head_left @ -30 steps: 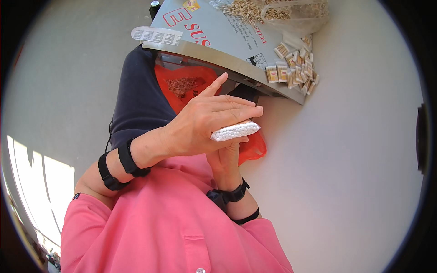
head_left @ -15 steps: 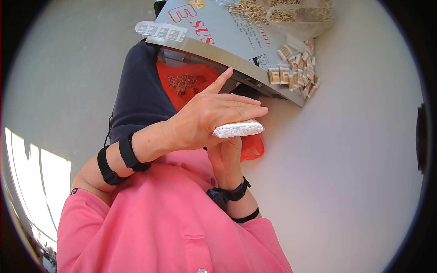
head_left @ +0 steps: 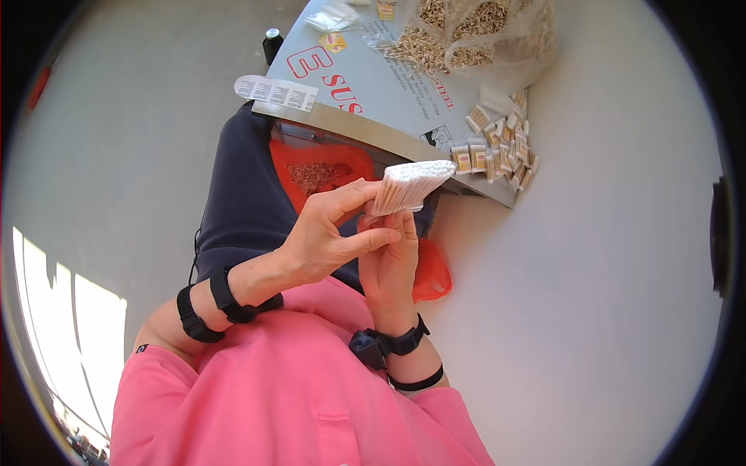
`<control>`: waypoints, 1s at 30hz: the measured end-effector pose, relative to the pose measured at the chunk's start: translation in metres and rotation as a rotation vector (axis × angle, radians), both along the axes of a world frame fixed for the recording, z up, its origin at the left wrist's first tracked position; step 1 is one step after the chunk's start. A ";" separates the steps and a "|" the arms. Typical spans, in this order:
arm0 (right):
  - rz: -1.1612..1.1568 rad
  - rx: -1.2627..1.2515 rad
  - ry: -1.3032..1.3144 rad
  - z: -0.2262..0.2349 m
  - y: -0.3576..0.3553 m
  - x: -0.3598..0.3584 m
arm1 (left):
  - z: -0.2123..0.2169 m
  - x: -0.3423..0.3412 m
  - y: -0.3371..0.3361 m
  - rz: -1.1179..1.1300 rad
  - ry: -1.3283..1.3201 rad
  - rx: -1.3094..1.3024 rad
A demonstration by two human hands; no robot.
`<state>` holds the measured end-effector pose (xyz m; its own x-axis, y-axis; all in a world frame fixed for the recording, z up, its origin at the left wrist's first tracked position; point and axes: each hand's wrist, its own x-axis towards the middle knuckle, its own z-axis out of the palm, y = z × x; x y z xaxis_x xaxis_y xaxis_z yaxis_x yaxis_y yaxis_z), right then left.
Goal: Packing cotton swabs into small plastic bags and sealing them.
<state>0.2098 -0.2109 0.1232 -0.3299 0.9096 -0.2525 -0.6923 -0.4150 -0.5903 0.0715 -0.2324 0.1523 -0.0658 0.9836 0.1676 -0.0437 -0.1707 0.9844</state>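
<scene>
A pack of cotton swabs is held upright in front of me, its white tips facing up and its wooden sticks showing through clear film. My left hand grips its left side, with the index finger along the edge and the thumb across the base. From below, my right hand closes on the lower end; some of its fingers are hidden behind the pack. Beyond, on the metal-edged table, lies a pile of small finished swab packs.
Loose swabs fill a clear plastic bag on the table. A sheet of printed labels lies at its left corner, with a dark bottle beyond. Below the edge is a red bag with brownish bits.
The pack has risen and tipped from lying flat to upright. My left hand has gone from flat against the pack with fingers stretched to gripping its side.
</scene>
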 end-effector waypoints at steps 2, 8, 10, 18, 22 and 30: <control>0.013 0.063 -0.063 0.011 -0.002 -0.011 | 0.000 -0.002 0.001 0.034 -0.106 -0.045; -0.044 0.807 -0.766 0.023 0.029 0.029 | -0.009 -0.026 0.004 -0.021 -0.112 -0.080; -0.009 1.049 -0.960 0.060 0.039 0.024 | -0.007 -0.031 0.003 -0.120 -0.192 -0.059; 0.049 1.256 -0.901 0.045 0.044 0.024 | -0.023 -0.034 0.003 -0.149 0.105 0.026; 0.030 1.219 -0.922 0.038 0.037 0.024 | -0.029 -0.032 0.004 -0.133 0.189 0.055; 0.025 1.145 -0.908 0.028 0.034 0.028 | -0.039 -0.026 0.005 -0.163 0.165 -0.027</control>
